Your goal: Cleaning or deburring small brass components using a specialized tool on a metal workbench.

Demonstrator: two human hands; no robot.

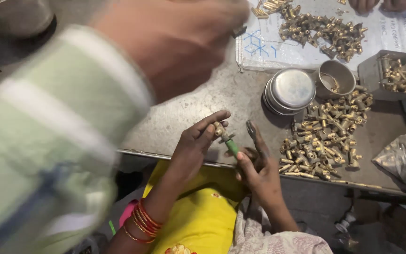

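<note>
My left hand (194, 143), with red and gold bangles on its wrist, pinches a small brass fitting (220, 129) just above the table's front edge. My right hand (258, 165) grips a green-handled tool (232, 146) whose tip meets the fitting, and its forefinger points up and away. Both hands work over my yellow garment (203, 211). A loose pile of brass fittings (327, 136) lies on the table just right of my right hand.
Someone's blurred arm in a green and white striped sleeve (57, 127) crosses the left side, its hand (175, 42) at the top. Stacked steel bowls (291, 89), a steel cup (337, 77), a grey box of fittings (393, 73) and more fittings on a white sheet (269, 51) stand behind.
</note>
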